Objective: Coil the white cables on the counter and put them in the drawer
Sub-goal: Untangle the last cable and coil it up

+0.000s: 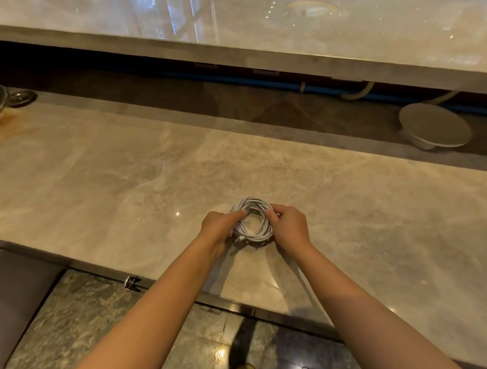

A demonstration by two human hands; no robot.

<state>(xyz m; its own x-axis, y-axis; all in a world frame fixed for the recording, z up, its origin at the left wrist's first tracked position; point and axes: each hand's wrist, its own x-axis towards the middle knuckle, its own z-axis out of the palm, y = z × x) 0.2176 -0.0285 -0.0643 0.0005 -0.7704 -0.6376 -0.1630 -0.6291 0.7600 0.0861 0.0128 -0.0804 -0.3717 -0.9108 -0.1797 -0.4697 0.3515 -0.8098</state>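
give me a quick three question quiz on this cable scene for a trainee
1. True or false: the white cable is stretched out straight along the counter.
2. How many hands grip the cable? A) none B) one C) two
3. On which side of the cable is the round metal disc?

Key:
1. False. It is wound into a coil.
2. C. The left hand and the right hand each grip one side of it.
3. The right, farther from the person.
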